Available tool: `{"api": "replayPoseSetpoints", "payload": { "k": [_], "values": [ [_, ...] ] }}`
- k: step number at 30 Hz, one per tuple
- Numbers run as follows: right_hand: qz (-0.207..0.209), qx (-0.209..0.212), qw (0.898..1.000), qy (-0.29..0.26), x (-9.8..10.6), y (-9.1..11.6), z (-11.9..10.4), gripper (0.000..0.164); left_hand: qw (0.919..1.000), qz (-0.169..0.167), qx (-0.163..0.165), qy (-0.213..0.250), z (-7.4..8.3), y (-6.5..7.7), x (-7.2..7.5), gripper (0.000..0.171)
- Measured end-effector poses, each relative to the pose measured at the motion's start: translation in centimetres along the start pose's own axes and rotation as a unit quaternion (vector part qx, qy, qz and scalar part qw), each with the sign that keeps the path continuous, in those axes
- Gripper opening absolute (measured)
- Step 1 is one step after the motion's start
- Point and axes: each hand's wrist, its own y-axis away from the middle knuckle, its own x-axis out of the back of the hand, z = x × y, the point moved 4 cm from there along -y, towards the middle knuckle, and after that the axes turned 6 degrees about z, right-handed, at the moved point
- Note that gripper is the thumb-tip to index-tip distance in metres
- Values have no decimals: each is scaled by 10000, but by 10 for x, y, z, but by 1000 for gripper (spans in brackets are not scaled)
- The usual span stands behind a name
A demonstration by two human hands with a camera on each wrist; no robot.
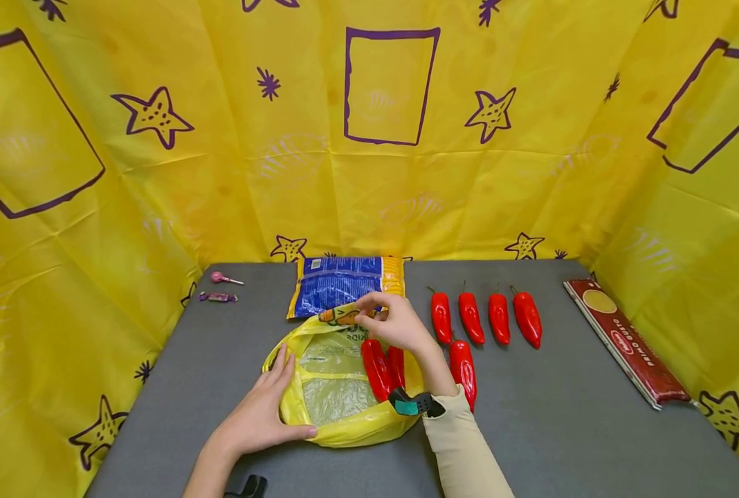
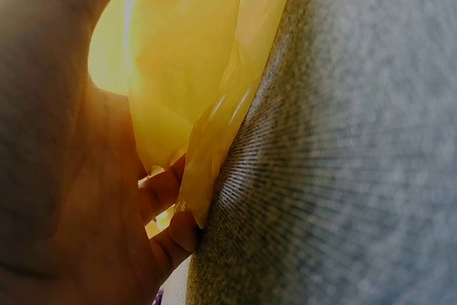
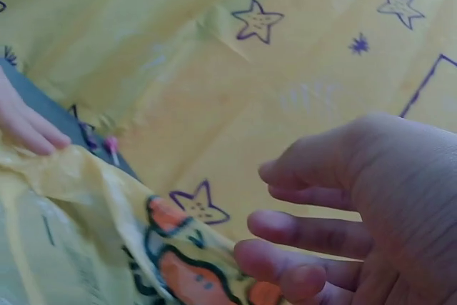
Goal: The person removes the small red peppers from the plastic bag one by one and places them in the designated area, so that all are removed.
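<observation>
A yellow plastic bag (image 1: 369,430) lies with its mouth spread wide, a printed cartoon on its far edge. Two red peppers (image 1: 377,371) are inside it, partly covered by the right forearm. My left hand (image 1: 260,408) rests on the bag's left rim, thumb and fingers spread along it; the left wrist view shows its fingertips against the yellow plastic (image 2: 186,69). Over the far rim is my right hand (image 1: 396,321), its fingers slightly bent and apart, holding nothing. In the right wrist view those fingers (image 3: 275,226) are beside the cartoon print (image 3: 193,276).
Several red peppers (image 1: 499,318) stand in a row right of the bag, one more pepper (image 1: 463,366) beside the right forearm. Behind lies a blue and yellow packet (image 1: 338,283). A lollipop (image 1: 219,277) and wrapped candy (image 1: 219,297) are back left, a red spaghetti packet (image 1: 625,342) far right.
</observation>
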Motion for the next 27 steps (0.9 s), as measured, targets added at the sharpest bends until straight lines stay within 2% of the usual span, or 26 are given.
{"api": "replayPoseSetpoints", "payload": {
  "k": [5,10,18,21,27],
  "values": [
    [-178,214,9994,226,-9,2,-2,26,10000,54,-53,64,0,-2,-1,143],
    [-71,283,9967,753,-8,5,4,19,9999,42,-74,88,-1,-1,-3,144],
    [89,-78,9889,1481,-6,3,16,12,9998,128,-128,34,-3,3,-2,144],
    [-107,-124,9828,1838,-6,3,17,17,9999,101,-109,24,-2,2,-2,144],
    [-861,-297,9706,2226,-6,5,14,32,9999,57,-106,40,-2,1,-3,143]
  ]
}}
